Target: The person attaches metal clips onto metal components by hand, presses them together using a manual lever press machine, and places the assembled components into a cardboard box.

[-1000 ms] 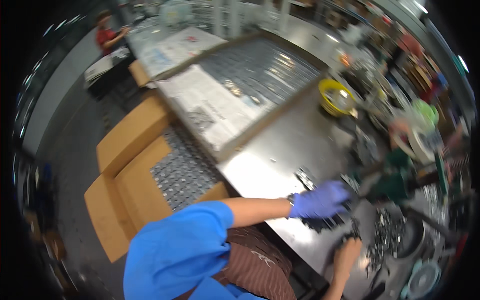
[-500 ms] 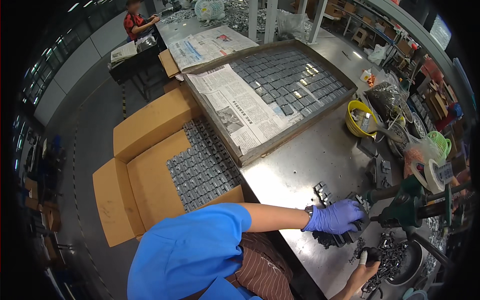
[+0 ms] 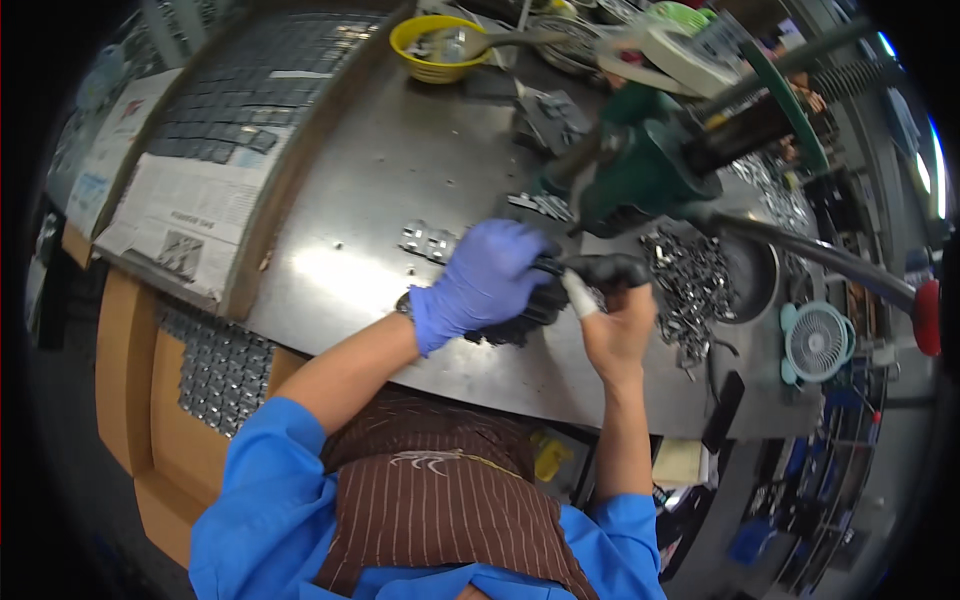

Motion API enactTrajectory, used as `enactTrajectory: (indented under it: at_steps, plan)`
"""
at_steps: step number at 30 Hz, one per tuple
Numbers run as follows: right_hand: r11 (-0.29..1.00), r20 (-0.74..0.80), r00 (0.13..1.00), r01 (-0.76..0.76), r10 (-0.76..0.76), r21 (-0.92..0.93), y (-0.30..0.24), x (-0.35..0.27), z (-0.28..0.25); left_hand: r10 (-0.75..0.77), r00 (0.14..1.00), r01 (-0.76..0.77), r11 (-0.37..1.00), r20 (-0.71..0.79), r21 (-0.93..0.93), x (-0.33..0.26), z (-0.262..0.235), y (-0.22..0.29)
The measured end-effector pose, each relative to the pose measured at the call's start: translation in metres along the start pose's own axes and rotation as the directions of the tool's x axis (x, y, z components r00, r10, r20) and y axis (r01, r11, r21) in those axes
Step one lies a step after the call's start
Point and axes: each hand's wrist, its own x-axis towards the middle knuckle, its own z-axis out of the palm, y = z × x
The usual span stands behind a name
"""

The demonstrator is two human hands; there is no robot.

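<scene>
My left hand [image 3: 485,280], in a purple glove, is closed at a dark block-like fixture [image 3: 540,300] on the metal bench. Close by on its right is my right hand [image 3: 618,325], with black coverings on its fingers and a white one on the thumb. Its fingertips are bent together toward the left fingertips; whatever they pinch is too small and blurred to name. Behind both hands stands a green hand press [image 3: 640,165]. A few shiny metal parts [image 3: 428,241] lie left of the glove. Small dark metal pieces [image 3: 690,285] are heaped to the right.
A wooden-framed tray [image 3: 262,230] with newspaper and rows of metal parts stands left, above an open cardboard box [image 3: 125,375] of similar parts. A yellow basket [image 3: 437,70] is at the back. The press lever [image 3: 800,250] reaches right, near a small fan [image 3: 815,342].
The view has swung toward the press and the bench. My right hand has come from the heap of pieces up to my left hand, which stays at the fixture.
</scene>
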Motion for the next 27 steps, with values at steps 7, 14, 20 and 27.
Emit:
enactTrajectory:
  at_steps: [7, 14, 20, 27]
  plan:
    - [0.989, -0.009, 1.0, 0.012, -0.014, -0.147, 0.002, -0.001, -0.005, -0.023, 0.999, 0.022, 1.0, 0.034, 0.012, 0.0, -0.004, 0.008]
    - [0.999, 0.045, 0.999, -0.015, 0.017, -0.033, 0.006, 0.001, -0.01, -0.013, 1.0, 0.013, 1.0, 0.008, 0.005, 0.0, -0.003, 0.008]
    - [0.995, 0.173, 0.984, -0.024, 0.04, -0.096, 0.005, 0.009, -0.02, -0.001, 1.0, 0.001, 1.0, 0.009, -0.006, 0.001, -0.002, 0.007]
    - [0.989, 0.066, 0.989, -0.139, 0.135, 0.05, 0.01, 0.005, -0.014, -0.018, 1.0, 0.018, 1.0, 0.023, -0.021, 0.001, -0.002, 0.006]
